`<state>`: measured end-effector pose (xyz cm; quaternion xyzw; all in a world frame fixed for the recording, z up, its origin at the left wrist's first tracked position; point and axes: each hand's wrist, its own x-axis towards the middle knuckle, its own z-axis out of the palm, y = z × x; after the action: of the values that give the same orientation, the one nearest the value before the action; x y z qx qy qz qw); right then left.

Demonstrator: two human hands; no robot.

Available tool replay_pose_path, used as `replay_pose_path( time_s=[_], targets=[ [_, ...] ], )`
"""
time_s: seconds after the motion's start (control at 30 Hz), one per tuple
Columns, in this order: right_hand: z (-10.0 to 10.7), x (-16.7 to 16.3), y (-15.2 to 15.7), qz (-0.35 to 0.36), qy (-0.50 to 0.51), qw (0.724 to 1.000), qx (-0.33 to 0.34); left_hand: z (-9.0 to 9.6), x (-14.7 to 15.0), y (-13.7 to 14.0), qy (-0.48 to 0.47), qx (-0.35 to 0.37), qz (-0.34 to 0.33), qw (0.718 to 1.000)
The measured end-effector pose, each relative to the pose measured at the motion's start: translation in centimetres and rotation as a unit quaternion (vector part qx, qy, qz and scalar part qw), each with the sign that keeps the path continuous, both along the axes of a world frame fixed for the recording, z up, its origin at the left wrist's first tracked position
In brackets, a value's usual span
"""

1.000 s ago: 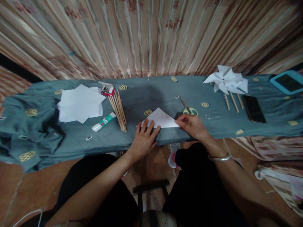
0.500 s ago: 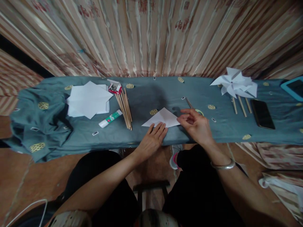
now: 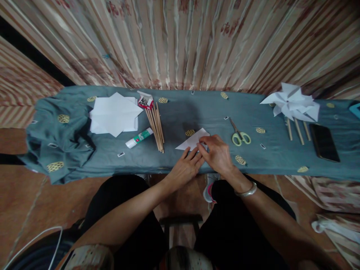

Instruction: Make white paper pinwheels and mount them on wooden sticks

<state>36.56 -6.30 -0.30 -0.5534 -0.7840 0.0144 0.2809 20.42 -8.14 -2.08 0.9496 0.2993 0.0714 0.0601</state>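
A white sheet of paper (image 3: 191,141), folded to a triangle, lies on the cloth in front of me. The fingers of my left hand (image 3: 186,165) rest flat along its near edge. My right hand (image 3: 217,153) has thumb and fingers closed on the paper's right corner, which is bent over toward the left. Its fingertips meet those of my left hand and cover part of the sheet. Scissors with pale green handles (image 3: 238,135) lie just right of my right hand. To the left are thin wooden sticks (image 3: 157,129) and a glue stick (image 3: 139,138).
A stack of white paper (image 3: 114,114) sits at the left beside a small red box of pins (image 3: 145,101). White paper pinwheels (image 3: 294,103) on sticks and a black phone (image 3: 324,142) lie at the right. The cloth (image 3: 60,138) is bunched at the left end.
My right hand has carried the paper's right corner leftward over the sheet. The scissors it partly covered are now in full view. My left hand stays on the paper.
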Motion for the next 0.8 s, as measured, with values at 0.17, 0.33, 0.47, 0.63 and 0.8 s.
replay_pose_path(
  time_s=[0.17, 0.33, 0.47, 0.63, 0.8],
  targets=[
    [-0.2, -0.5, 0.1, 0.050, -0.073, 0.996, 0.018, 0.9, -2.0, -0.7, -0.017, -0.024, 0.019, 0.999],
    [-0.5, -1.8, 0.3, 0.081, -0.116, 0.989, 0.043, 0.7, -4.1, -1.3, -0.024, -0.014, 0.037, 0.999],
    [-1.0, -2.7, 0.4, 0.097, -0.130, 0.986, 0.033, 0.3, -4.8, -1.3, -0.028, -0.015, 0.045, 0.998],
    [-1.0, -3.1, 0.3, 0.121, -0.117, 0.986, 0.006, 0.1, -5.2, -1.3, -0.037, -0.031, 0.040, 0.998],
    [-1.0, -3.3, 0.2, 0.141, -0.100, 0.985, -0.018, 0.3, -5.7, -1.5, -0.031, -0.022, 0.053, 0.998]
  ],
)
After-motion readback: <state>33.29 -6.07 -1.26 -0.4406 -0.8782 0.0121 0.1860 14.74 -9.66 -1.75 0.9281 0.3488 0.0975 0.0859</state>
